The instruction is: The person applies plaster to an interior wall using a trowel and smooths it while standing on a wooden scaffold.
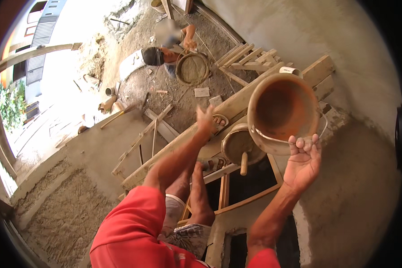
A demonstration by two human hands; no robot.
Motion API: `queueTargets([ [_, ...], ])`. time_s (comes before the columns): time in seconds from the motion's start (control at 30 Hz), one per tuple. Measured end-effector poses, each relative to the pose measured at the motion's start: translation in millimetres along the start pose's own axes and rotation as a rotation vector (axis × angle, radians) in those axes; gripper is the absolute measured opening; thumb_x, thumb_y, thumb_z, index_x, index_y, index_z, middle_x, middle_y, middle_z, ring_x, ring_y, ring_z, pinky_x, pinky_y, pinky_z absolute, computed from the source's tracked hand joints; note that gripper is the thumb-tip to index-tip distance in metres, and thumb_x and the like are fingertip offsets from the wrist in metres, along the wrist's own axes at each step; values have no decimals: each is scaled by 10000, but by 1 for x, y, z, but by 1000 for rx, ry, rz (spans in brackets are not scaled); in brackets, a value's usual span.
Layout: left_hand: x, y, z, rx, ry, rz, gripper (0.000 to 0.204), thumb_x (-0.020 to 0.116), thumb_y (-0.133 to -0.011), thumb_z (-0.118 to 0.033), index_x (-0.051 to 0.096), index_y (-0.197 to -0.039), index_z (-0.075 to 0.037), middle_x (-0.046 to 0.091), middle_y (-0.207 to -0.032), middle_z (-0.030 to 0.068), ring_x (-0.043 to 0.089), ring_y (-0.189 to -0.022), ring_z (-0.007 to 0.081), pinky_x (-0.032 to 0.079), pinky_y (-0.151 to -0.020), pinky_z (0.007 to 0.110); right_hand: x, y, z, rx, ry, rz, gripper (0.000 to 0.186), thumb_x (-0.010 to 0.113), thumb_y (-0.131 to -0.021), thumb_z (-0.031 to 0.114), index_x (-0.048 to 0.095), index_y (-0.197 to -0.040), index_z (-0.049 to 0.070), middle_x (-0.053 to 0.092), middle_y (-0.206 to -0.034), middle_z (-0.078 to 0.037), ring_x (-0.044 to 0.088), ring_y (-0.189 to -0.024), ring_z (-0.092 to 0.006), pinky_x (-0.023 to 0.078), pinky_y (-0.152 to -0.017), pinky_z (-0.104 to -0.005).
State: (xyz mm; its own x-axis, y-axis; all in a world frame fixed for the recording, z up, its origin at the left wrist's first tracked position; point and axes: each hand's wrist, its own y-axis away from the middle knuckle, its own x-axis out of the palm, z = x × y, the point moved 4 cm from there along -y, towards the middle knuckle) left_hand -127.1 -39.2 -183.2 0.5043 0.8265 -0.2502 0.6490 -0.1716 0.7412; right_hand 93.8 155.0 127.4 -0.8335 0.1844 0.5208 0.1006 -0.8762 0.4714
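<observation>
My right hand [303,163] has its fingers curled round the wire handle of an empty-looking, orange-stained bucket [281,111], tilted to show its inside. Just left of it, a second bucket [239,145] of grey mortar sits lower, with a wooden handle [244,163] sticking out. My left hand [204,120] is raised over the long wooden plank [165,154], beside my sandalled foot; its fingers are smeared by motion, so what they are doing is unclear. My legs and feet rest along the planks above dark openings in a wooden frame.
Below, a co-worker [174,53] in a dark cap has hands near a round tub of mortar [193,69]. Timber trestles [236,62] and crossed boards [158,118] stand around the plank. A concrete wall [353,58] rises at right; a rough mortar ledge [58,205] runs at lower left.
</observation>
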Motion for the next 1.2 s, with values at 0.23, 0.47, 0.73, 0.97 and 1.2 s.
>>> queueTargets([
  [0.23,-20,-196,-63,460,-956,-111,836,672,-818,-302,248,-1427,81,457,-1308,304,450,-1236,412,365,-1060,448,-13,-17,-32,-41,244,104,505,520,-905,143,417,-1339,-93,507,-827,-15,451,-718,-109,398,-665,-270],
  [0.47,-2,-271,-74,598,-1043,-65,813,692,-790,-304,291,-1407,41,454,-1299,295,451,-1226,439,376,-1041,465,-33,-27,-65,-128,467,112,700,537,-869,151,230,-1426,-143,503,-809,-48,438,-661,-92,364,-575,-218],
  [0.73,29,-337,-96,619,-984,-67,752,708,-773,-324,375,-1365,-2,443,-1355,256,417,-1281,430,387,-1054,453,-29,-46,-108,-251,675,144,777,552,-842,205,190,-1446,-123,445,-673,-49,353,-575,-94,301,-538,-207],
  [0.97,60,-373,-81,558,-971,-153,900,750,-744,-384,299,-1434,-22,380,-1453,244,433,-1302,379,375,-1071,408,-37,-65,-125,-300,701,287,704,531,-865,202,240,-1423,-115,427,-709,-59,319,-572,-80,252,-479,-187],
  [1.2,62,-363,-101,846,-541,259,424,734,-784,-366,677,-934,27,677,-828,160,647,-807,292,502,-768,369,-22,-95,-128,-268,669,324,628,496,-886,166,279,-1411,-101,441,-742,-71,332,-577,-78,260,-489,-181],
])
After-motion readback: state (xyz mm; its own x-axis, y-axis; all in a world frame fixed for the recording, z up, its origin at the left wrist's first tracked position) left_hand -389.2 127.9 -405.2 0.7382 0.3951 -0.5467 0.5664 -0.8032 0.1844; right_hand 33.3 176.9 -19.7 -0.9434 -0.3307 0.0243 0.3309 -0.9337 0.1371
